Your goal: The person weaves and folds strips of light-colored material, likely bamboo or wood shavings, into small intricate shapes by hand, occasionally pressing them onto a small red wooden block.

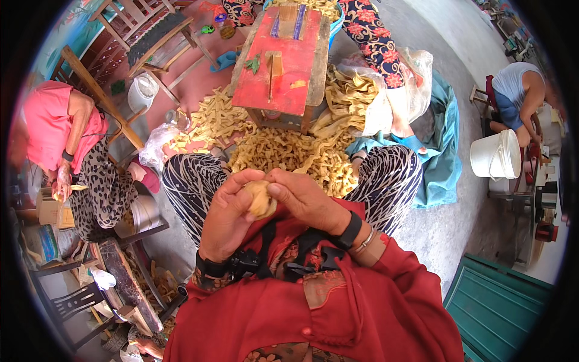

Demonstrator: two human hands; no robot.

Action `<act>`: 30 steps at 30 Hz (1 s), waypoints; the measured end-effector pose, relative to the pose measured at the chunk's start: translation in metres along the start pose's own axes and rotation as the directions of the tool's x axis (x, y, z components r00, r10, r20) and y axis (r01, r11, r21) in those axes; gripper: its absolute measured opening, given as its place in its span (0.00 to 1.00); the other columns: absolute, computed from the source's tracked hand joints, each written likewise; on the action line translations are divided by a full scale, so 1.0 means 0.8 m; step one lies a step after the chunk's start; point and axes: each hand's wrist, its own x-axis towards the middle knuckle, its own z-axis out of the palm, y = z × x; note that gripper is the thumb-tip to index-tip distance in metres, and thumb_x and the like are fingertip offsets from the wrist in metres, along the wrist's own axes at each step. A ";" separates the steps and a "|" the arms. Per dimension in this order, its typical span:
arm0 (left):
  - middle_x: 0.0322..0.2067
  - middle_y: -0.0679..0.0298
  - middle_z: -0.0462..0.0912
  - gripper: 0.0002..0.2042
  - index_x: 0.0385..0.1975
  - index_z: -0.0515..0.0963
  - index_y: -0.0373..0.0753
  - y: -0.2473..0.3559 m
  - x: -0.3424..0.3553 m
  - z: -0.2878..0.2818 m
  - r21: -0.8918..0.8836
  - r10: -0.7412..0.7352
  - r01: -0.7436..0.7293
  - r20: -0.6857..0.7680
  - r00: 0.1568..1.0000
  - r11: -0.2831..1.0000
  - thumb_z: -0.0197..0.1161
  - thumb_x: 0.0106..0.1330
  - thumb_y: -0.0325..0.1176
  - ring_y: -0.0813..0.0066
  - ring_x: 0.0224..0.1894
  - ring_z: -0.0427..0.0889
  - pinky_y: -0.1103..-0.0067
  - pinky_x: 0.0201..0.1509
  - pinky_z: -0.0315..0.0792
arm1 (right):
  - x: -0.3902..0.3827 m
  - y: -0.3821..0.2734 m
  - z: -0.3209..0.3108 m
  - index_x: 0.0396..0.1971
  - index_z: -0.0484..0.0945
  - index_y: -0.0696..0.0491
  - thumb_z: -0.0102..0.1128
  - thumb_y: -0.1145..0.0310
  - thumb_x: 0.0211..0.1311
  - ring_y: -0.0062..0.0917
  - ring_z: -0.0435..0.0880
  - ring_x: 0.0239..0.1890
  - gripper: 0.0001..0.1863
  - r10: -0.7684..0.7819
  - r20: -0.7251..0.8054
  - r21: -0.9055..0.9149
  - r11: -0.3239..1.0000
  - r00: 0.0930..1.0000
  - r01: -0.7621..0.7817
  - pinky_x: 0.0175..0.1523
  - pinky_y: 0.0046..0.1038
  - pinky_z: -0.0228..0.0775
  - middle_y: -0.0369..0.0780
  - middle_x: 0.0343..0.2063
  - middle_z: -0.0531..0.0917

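Above my lap, both hands meet around a rounded, yellowish-tan folded piece (260,198), about palm-sized, with a dark spot on its face. The fingers of my left hand (224,212) wrap its left side, thumb laid across the front. My right hand (309,202) pinches the right edge with thumb and bent fingers. What the piece is made of I cannot make out. Just beyond my hands, between my knees, lies a heap of small tan folded pieces (274,151). Longer flat tan strips (342,105) are bunched beside it on the right.
A red-topped wooden bench (265,90) with an upright blade-like piece stands ahead. Loose cut strips (214,120) cover the floor at its left. A person in pink (60,130) sits left; another (512,99) bends near a white bucket (496,155). A green panel (497,301) lies lower right.
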 end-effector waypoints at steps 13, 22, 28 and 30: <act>0.48 0.61 0.74 0.20 0.56 0.68 0.32 -0.024 0.019 0.001 0.888 0.320 -0.343 0.243 0.916 0.305 0.56 0.67 0.33 0.76 0.50 0.72 0.83 0.54 0.65 | -0.008 0.024 0.001 0.35 0.69 0.56 0.48 0.60 0.67 0.35 0.75 0.26 0.12 0.055 -0.047 0.078 0.996 0.997 -0.052 0.32 0.30 0.65 0.43 0.22 0.73; 0.46 0.57 0.76 0.21 0.54 0.68 0.30 -0.038 0.020 -0.006 0.025 -0.043 0.042 0.042 0.998 0.999 0.45 0.72 0.41 0.68 0.43 0.79 0.71 0.45 0.78 | -0.008 0.009 -0.010 0.41 0.66 0.55 0.60 0.63 0.59 0.17 0.77 0.18 0.17 0.322 -0.189 0.099 0.946 0.928 -0.308 0.22 0.20 0.65 0.37 0.18 0.78; 0.39 0.59 0.72 0.21 0.51 0.69 0.28 -0.021 0.027 -0.019 -0.189 -0.143 0.160 0.099 0.985 0.969 0.46 0.71 0.42 0.73 0.32 0.73 0.66 0.42 0.76 | -0.025 0.018 -0.030 0.15 0.70 0.57 0.65 0.67 0.54 0.12 0.63 0.18 0.15 0.266 -0.188 -0.006 0.962 0.946 -0.272 0.23 0.18 0.55 0.30 0.12 0.68; 0.36 0.61 0.70 0.20 0.50 0.69 0.26 -0.015 0.027 -0.023 -0.308 -0.148 0.157 0.055 0.988 0.938 0.46 0.70 0.40 0.78 0.27 0.67 0.69 0.40 0.75 | -0.039 0.024 -0.046 0.15 0.71 0.57 0.65 0.68 0.54 0.12 0.63 0.18 0.15 0.280 -0.204 0.001 0.958 0.938 -0.286 0.22 0.19 0.54 0.30 0.12 0.68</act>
